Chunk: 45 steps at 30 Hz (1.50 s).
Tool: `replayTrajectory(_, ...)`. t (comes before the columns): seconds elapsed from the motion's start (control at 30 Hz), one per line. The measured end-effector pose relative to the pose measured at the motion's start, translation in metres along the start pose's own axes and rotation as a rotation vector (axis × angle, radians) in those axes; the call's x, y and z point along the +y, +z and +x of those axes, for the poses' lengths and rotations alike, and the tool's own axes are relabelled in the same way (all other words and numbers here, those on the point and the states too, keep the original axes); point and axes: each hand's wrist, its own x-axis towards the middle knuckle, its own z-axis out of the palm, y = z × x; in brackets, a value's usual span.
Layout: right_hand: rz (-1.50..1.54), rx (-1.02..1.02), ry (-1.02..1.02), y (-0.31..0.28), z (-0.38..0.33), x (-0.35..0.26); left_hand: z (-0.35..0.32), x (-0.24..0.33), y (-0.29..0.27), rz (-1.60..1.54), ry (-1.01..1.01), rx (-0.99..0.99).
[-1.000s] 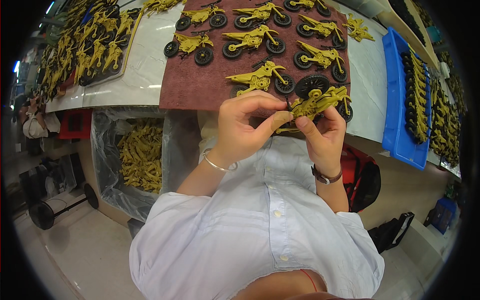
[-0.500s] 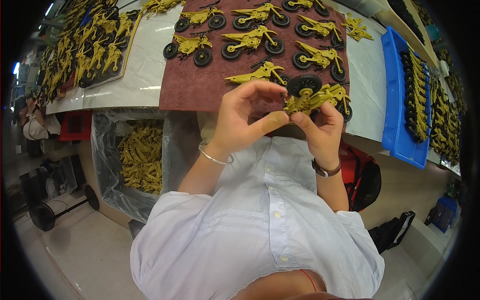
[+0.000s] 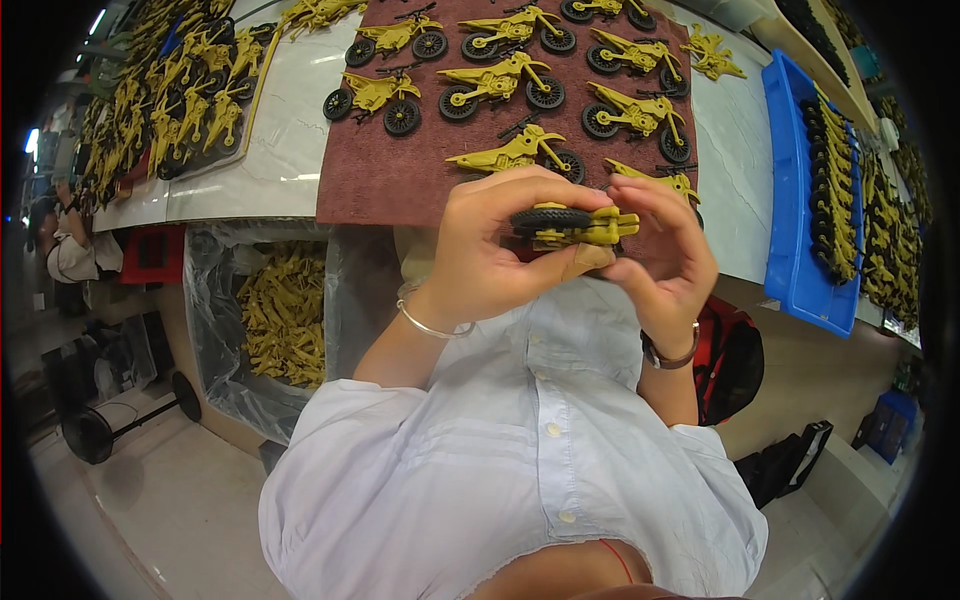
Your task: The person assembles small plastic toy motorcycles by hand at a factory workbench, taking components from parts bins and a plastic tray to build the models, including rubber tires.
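Observation:
Between my hands, just over the front edge of the maroon cloth, is a yellow toy motorcycle turned so its black wheel shows edge-on. My left hand is closed on the wheel end, with fingers above and the thumb below. My right hand curls around the toy's right end, its fingertips and thumb at the upper and lower edges. Part of the toy is hidden by my fingers. Beyond it, several yellow toy motorcycles with black wheels lie in rows on the cloth.
Yellow pieces fill a plastic-lined container below the table at left. More toy motorcycles crowd the table's left side. At right stands a blue tray with a row of parts. Loose yellow parts lie beside the cloth.
The toy has been turned and lowered slightly, so its wheel now shows edge-on beneath my left fingers. My right hand has shifted right, with its fingers raised and more spread.

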Motion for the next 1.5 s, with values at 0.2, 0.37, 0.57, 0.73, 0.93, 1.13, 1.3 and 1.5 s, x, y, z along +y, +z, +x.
replayTrajectory(0.2,-0.069,-0.124,-0.191,-0.01,0.01,-0.014,-0.001,-0.004,0.003,0.095,0.182,-0.034)
replayTrajectory(0.37,0.037,-0.044,-0.186,-0.001,0.007,-0.009,-0.002,-0.006,0.005,0.094,0.236,-0.034)
replayTrajectory(0.57,0.019,-0.043,-0.139,0.006,0.01,-0.01,-0.007,-0.009,0.008,-0.141,-0.005,0.004)
replayTrajectory(0.73,-0.164,-0.223,0.206,-0.011,0.008,-0.008,-0.012,-0.02,-0.001,-0.563,-0.118,0.118)
replayTrajectory(0.93,0.174,-0.018,0.303,-0.011,0.003,-0.007,-0.014,-0.016,-0.015,-0.456,-0.3,0.097)
replayTrajectory(1.13,-0.096,-0.098,0.086,-0.014,0.005,0.001,-0.021,-0.024,-0.008,-0.193,-0.323,-0.102)
replayTrajectory(1.3,-0.201,-0.172,0.034,-0.009,0.004,0.002,-0.017,-0.02,-0.002,-0.04,-0.26,-0.134)
replayTrajectory(1.5,0.323,0.025,0.249,0.005,0.002,-0.001,-0.018,-0.019,-0.002,-0.21,-0.327,-0.039)
